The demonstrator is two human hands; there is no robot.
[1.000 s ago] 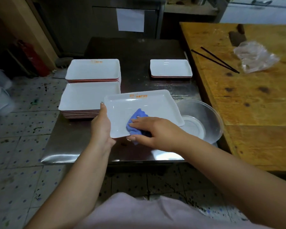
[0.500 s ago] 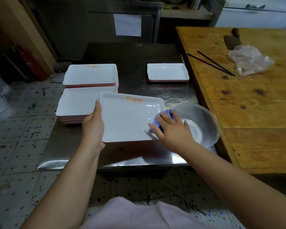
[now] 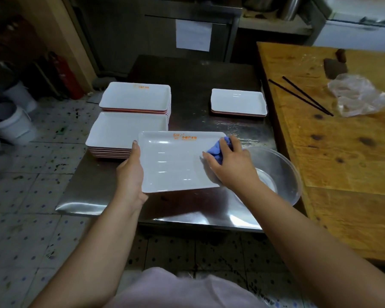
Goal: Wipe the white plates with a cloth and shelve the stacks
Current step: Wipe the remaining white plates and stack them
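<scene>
A white rectangular plate with an orange logo is held over the steel table. My left hand grips its left edge. My right hand presses a blue cloth onto the plate's right side, near the far right corner. Two stacks of white plates stand at the left: a near stack and a far stack. A low stack sits at the table's far right.
A clear glass bowl stands on the table under my right wrist. A wooden table to the right carries black chopsticks, a crumpled plastic bag and a cleaver. White buckets stand on the tiled floor at left.
My right hand has slid the blue cloth from the plate's near middle to its right edge and then up toward the far right corner. My left hand has kept hold of the left edge.
</scene>
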